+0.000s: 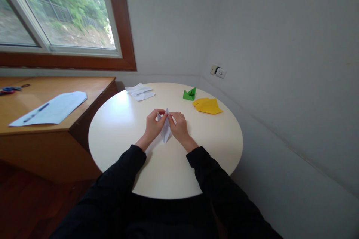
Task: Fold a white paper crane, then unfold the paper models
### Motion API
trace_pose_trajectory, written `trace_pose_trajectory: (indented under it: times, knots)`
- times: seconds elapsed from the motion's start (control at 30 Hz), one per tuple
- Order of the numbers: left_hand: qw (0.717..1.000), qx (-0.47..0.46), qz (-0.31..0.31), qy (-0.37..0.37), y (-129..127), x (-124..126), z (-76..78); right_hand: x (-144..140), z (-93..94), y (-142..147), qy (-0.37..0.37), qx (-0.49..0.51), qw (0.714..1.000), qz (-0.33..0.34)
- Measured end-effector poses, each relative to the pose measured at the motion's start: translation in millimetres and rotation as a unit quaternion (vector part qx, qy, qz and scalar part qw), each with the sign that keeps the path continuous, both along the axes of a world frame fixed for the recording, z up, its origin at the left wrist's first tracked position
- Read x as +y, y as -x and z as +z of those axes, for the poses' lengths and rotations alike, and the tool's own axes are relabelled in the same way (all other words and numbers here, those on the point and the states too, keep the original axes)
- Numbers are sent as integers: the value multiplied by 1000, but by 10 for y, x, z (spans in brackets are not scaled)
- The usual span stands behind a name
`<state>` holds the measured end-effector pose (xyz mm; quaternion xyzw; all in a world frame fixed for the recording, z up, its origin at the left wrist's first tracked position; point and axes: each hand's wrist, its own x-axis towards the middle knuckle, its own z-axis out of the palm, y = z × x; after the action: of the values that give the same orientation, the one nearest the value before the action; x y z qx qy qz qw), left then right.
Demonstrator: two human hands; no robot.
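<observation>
A folded piece of white paper point(165, 133) stands over the middle of the round table, its pointed lower end toward me. My left hand point(153, 124) pinches its upper left part between thumb and fingers. On the other side, my right hand point(178, 125) has its fingertips closed on the paper's upper edge, close to my left thumb. Both hands hide some of the folds. Beyond them on the table lie a green folded-paper piece point(190, 94) and a yellow paper piece point(207, 105).
White paper sheets point(140, 92) lie at the far left of the round table point(165, 179). A wooden desk point(92, 86) on the left bears a large white sheet point(61, 106) with a pen point(36, 112). Walls with a socket point(220, 73) stand behind.
</observation>
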<state>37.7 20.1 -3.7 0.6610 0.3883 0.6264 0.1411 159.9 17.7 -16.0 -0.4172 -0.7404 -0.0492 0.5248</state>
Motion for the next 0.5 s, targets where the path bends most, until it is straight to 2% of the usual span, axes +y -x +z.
trace_pose_trajectory:
  times: [0.5]
  knots:
    - [997,-45,-37,54,2,-10,34,-20,-2,1,48,42,998,26]
